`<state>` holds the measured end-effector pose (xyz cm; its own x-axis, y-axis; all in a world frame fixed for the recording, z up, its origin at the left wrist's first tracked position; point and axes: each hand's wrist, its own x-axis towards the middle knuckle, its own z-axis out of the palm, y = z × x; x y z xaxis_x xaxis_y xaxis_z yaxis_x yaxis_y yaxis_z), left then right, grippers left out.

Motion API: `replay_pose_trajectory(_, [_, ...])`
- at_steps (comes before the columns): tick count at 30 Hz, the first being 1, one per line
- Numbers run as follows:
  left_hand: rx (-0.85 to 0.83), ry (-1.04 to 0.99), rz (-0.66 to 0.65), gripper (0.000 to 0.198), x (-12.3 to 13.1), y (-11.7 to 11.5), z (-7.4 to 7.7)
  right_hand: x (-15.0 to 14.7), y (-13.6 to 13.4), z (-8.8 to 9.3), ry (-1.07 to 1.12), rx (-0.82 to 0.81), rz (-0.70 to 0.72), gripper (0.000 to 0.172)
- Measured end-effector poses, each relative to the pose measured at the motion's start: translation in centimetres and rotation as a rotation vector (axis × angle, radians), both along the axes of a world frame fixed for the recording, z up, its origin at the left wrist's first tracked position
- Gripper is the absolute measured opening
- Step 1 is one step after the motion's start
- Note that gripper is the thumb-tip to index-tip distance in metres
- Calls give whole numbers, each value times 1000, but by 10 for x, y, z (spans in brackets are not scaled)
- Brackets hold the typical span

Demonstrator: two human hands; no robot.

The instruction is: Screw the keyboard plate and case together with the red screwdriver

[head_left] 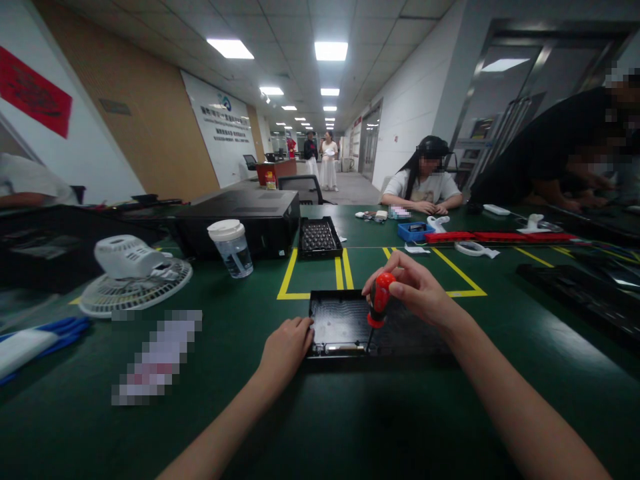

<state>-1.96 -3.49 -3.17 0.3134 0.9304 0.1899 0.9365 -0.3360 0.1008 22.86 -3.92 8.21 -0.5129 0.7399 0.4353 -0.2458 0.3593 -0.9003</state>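
Currently driving a screw: right hand (417, 290) gripping red screwdriver (379, 303) upright, tip at black tray (345, 327) near edge, 6 o'clock. Left hand (287, 343) curled, bracing tray's 9 o'clock side on table (200, 413). Next probably needs tip seated squarely, steady downward pressure.

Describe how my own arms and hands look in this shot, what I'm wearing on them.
Both forearms are bare as far as the bottom edge of the frame: no sleeves show. The left hand and the right hand wear no gloves. No watch, bracelet or wrist strap shows on either wrist, and no ring is visible, though the fingers are small and partly curled. No markings show.
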Motion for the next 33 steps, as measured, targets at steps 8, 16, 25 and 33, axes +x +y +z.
replay_pose_trajectory(8, [2,2,-4,31,0,0,0,1,0,3,-78,54,-52,36])
replay_pose_trajectory(16, [1,-3,1,30,0,1,-1,2,-2,3,-101,40,-82,25])
replay_pose_trajectory(25, [9,-8,-3,30,-1,0,-1,3,-2,4,-117,36,-103,22])
replay_pose_trajectory(33, [-17,-8,6,31,-1,-1,2,2,-3,5,-129,24,-131,24])
